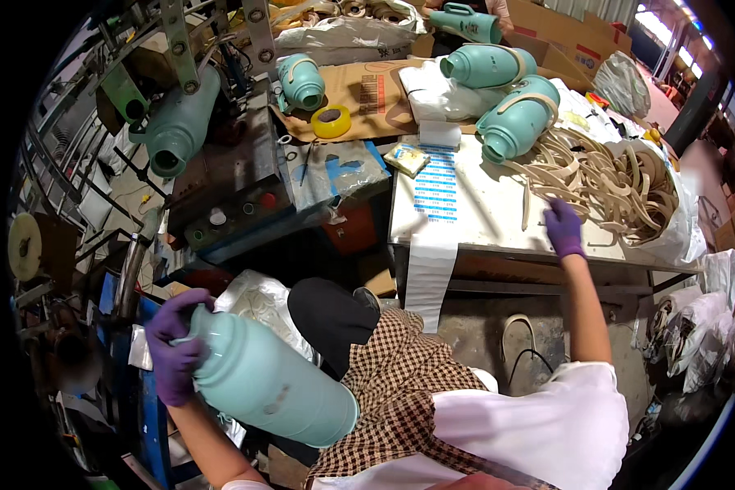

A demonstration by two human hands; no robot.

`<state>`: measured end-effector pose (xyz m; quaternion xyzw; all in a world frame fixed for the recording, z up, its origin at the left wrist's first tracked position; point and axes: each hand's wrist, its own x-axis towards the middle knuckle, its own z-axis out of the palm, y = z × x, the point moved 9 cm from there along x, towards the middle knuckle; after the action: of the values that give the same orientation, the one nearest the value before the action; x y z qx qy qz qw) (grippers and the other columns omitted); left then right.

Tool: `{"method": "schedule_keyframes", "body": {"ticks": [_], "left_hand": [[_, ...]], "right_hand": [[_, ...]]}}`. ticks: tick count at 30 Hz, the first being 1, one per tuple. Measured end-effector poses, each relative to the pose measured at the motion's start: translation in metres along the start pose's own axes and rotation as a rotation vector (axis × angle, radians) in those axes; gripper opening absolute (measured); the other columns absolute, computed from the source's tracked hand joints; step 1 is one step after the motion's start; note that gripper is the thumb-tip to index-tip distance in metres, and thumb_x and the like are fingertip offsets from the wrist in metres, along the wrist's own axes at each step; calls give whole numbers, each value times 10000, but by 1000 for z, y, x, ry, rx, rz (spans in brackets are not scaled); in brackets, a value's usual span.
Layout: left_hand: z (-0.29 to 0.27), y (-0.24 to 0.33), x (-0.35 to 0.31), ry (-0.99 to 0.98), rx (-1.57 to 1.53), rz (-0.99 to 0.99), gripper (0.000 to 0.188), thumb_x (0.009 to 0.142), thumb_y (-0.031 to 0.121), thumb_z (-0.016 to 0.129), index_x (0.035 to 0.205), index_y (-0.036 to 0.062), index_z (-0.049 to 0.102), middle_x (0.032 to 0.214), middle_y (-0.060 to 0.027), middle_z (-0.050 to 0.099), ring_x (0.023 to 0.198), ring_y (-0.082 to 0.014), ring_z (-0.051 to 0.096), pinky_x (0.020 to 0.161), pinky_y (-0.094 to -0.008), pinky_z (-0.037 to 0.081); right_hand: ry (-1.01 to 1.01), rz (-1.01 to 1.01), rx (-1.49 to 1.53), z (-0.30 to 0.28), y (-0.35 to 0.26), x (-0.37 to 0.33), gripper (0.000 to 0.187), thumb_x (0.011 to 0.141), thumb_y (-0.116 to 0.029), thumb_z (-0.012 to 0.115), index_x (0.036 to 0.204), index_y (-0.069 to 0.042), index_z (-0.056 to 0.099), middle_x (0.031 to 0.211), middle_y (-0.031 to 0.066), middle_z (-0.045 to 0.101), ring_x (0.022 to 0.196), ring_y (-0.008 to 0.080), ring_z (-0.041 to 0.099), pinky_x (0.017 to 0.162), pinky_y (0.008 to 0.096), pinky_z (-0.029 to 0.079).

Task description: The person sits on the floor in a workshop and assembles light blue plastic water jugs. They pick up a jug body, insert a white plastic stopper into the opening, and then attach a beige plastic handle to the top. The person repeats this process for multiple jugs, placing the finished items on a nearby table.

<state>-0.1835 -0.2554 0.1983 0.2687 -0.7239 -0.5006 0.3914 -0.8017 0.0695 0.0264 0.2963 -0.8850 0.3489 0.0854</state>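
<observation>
My left hand [174,347], in a purple glove, is closed round the handle at the neck of a pale teal thermos flask [273,380]. The flask lies tilted over my lap, its base against my checked apron [412,359]. My right hand [563,229], also purple-gloved, is over the white worktable [486,212] at the near edge of a heap of beige straps [604,184]. Its fingers are curled together; their tips and anything between them are hidden. One loose strap end lies just left of these fingers.
Two teal flasks with beige straps, one a nearer flask [518,118], lie behind the heap. Yellow tape [331,122] sits on cardboard beside another flask [300,82]. A label strip [433,261] hangs over the table edge. A machine [220,204] stands left; a person holds a flask [465,24] beyond.
</observation>
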Motion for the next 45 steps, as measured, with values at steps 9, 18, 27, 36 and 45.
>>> {"method": "schedule_keyframes", "body": {"ticks": [9,18,27,36,45], "left_hand": [[-25,-184,6,67,-241,-247,527,933,374,627,1249,-48,618,1062,-89,690,952,-159,656,858,-263,531],[-55,-246,-37,148,-409,-487,435,991,376,580,1265,42,625,1155,-95,686,1015,-182,664,924,-326,530],[-59,-222,-61,286,-291,-459,361,973,290,625,1228,36,647,1179,-71,646,1092,-168,606,995,-348,475],[-38,-107,-66,178,-284,-165,448,818,379,708,1110,84,540,1043,-18,548,962,-114,524,853,-252,438],[-62,-101,-111,250,-296,-45,372,729,281,665,1014,81,535,983,-11,483,883,-115,447,815,-256,397]], "right_hand": [[-236,731,145,39,226,65,412,777,-371,736,909,14,674,783,197,679,701,301,656,678,431,536],[-44,676,1899,93,79,12,277,1023,-363,543,922,-105,559,713,-9,539,663,165,525,632,328,451],[31,-255,1180,50,-118,23,390,1052,-201,530,1377,12,510,861,22,602,761,116,566,698,255,481],[-1445,184,1803,184,-481,-229,455,1056,-436,409,1217,-33,543,622,28,528,529,164,535,644,270,536],[-1754,258,1518,203,-537,-293,389,1045,-416,446,1116,-54,570,751,47,586,635,109,569,586,215,484]]}}
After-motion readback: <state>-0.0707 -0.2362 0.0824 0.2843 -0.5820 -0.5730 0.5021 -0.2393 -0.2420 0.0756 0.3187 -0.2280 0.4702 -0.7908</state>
